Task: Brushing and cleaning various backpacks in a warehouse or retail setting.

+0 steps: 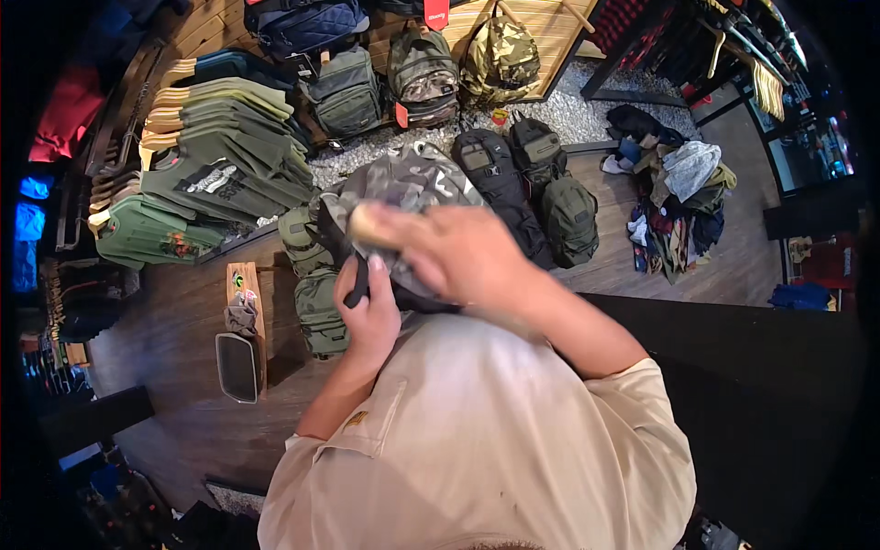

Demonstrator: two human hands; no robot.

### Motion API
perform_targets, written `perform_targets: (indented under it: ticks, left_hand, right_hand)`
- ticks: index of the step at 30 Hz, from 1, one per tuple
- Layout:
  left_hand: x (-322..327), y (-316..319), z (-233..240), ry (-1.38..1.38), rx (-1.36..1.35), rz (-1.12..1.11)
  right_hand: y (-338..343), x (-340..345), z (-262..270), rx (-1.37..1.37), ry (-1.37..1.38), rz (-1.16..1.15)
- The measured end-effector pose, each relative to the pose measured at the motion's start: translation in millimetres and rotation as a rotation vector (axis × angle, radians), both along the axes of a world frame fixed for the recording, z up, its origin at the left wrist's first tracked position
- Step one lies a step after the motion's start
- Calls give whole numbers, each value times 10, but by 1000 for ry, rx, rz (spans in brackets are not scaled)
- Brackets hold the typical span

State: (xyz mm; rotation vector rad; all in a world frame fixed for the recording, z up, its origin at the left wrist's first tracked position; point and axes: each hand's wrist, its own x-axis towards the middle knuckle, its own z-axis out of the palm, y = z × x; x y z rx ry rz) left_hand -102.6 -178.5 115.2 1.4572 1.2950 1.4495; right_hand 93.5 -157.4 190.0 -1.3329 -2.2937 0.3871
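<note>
Right in front of me is a grey camouflage backpack point(412, 175), its lower part hidden behind my hands and forearms. My left hand point(370, 313) grips a black strap point(357, 294) at the bag's left side, thumb pointing up. Over the bag's front, my right hand point(467, 254) is closed around a pale tan block point(371, 225) that looks like the wooden back of a brush. Motion blurs both that hand and the block, and any bristles are hidden. The block appears to be against the fabric or just above it.
Green backpacks point(322, 313) stand to the left of the bag, and dark backpacks point(498, 175) to its right. T-shirts on hangers point(227, 165) line the left. A heap of clothes point(680, 199) is at right, beyond a black surface point(742, 399). A wooden stand point(244, 275) rises at left.
</note>
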Motion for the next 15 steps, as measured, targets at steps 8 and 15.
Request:
perform_targets:
  ticks: [8,15]
  left_hand:
    - [-566,165,-418,38,115,-155]
    - [-725,306,-27,166,41,-189]
  right_hand:
    - [271,-543,20,146,176,46]
    - [792,-354,-181,60,-26,-363]
